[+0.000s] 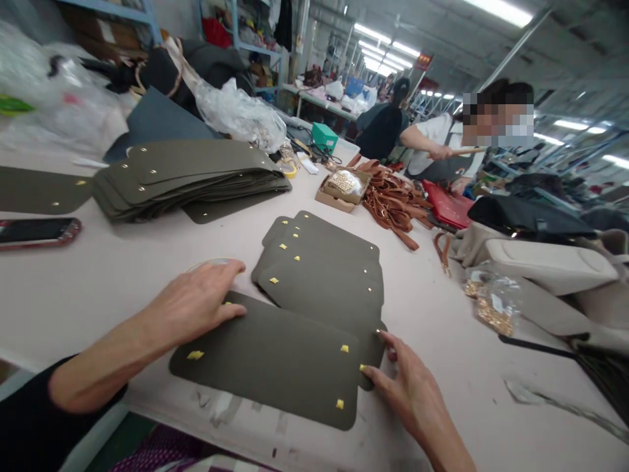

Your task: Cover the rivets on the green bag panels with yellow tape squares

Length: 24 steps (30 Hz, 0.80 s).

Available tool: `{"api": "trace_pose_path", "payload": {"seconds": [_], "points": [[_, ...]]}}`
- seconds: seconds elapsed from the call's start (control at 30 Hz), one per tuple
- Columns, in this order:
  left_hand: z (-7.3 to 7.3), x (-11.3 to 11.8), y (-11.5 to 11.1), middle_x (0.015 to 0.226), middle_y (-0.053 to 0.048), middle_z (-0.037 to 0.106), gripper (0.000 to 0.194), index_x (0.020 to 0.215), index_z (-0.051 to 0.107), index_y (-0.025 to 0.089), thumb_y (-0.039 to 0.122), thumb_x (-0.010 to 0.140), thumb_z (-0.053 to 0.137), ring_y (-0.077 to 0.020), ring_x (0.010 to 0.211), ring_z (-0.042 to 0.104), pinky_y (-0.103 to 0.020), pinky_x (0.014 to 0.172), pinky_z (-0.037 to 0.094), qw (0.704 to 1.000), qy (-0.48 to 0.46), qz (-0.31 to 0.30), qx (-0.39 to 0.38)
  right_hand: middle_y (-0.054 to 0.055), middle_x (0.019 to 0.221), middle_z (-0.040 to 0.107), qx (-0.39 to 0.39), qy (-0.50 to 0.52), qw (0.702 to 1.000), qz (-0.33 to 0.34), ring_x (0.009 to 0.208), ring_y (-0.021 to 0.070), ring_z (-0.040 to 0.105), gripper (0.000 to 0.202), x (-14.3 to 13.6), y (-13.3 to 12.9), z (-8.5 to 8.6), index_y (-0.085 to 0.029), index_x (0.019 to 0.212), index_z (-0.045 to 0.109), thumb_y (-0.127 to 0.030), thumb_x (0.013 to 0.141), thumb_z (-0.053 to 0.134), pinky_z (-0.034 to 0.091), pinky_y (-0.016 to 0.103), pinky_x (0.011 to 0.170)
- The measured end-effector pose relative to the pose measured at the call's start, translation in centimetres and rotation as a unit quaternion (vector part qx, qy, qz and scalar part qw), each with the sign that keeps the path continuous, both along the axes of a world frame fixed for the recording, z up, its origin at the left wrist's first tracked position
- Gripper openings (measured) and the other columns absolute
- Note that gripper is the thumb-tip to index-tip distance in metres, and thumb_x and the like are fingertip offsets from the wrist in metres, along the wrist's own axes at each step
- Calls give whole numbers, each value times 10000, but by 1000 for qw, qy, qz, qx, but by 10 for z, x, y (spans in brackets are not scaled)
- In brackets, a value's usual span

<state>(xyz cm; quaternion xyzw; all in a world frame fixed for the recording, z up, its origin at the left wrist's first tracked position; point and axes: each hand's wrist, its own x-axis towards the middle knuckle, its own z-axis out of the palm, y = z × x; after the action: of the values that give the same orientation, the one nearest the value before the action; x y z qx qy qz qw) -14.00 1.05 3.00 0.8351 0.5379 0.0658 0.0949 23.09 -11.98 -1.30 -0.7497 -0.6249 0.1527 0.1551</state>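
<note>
Possibly, the front panel [275, 362], lapped over fanned panels [331, 265], could be skewed or its yellow tabs [340, 404] loosened if dragged by left hand [196, 298] or right hand [411, 383], both with thumb and fingers parted.

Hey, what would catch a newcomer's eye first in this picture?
Likely the dark olive panel, dotted with yellow patches, at the front between the left hand and the right hand. Farther back, a tangle of brown straps stands out, with a bright red item to its right.
</note>
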Motion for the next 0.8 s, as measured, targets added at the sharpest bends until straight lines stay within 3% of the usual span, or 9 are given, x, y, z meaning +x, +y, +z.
{"api": "trace_pose_path", "payload": {"seconds": [0.1, 0.23, 0.33, 0.5, 0.8], "points": [[-11, -26, -7, 1185, -116, 598, 552, 1146, 475, 200, 506, 724, 658, -328, 1096, 568, -443, 883, 477, 999, -13, 30, -38, 70, 1174, 632, 0, 9, 1000, 7, 1074, 283, 591, 562, 3, 6, 0, -253, 1258, 519, -386, 730, 657, 497, 446, 895], [-22, -31, -11, 1249, -116, 565, 560, 1176, 455, 213, 470, 716, 645, -321, 1133, 554, -444, 905, 470, 996, -55, 35, -54, 74, 1187, 628, 3, 39, 999, 19, 1084, 285, 586, 549, 2, 10, 4, -249, 1239, 542, -350, 713, 658, 506, 446, 887], [-19, -26, -11, 1244, -110, 560, 546, 1195, 422, 220, 432, 735, 625, -310, 1084, 581, -452, 892, 466, 992, -75, 50, -91, 78, 1212, 607, 10, 67, 998, 19, 1089, 276, 579, 548, -1, 9, 7, -240, 1241, 537, -312, 710, 654, 500, 453, 905], [-9, -22, -13, 1288, -125, 496, 500, 1234, 389, 182, 364, 805, 572, -306, 1173, 500, -463, 970, 401, 993, -87, 13, -80, 80, 1250, 561, 25, 97, 995, 15, 1108, 267, 555, 569, -4, 8, 8, -240, 1249, 527, -265, 698, 662, 508, 440, 901], [-20, -28, -5, 1273, -80, 537, 552, 1157, 469, 236, 359, 651, 651, -308, 1154, 525, -413, 957, 423, 988, -103, 8, -118, 77, 1317, 493, 31, 153, 987, 34, 1131, 239, 539, 601, -7, 15, 13, -253, 1226, 554, -151, 644, 664, 507, 399, 916]]}}
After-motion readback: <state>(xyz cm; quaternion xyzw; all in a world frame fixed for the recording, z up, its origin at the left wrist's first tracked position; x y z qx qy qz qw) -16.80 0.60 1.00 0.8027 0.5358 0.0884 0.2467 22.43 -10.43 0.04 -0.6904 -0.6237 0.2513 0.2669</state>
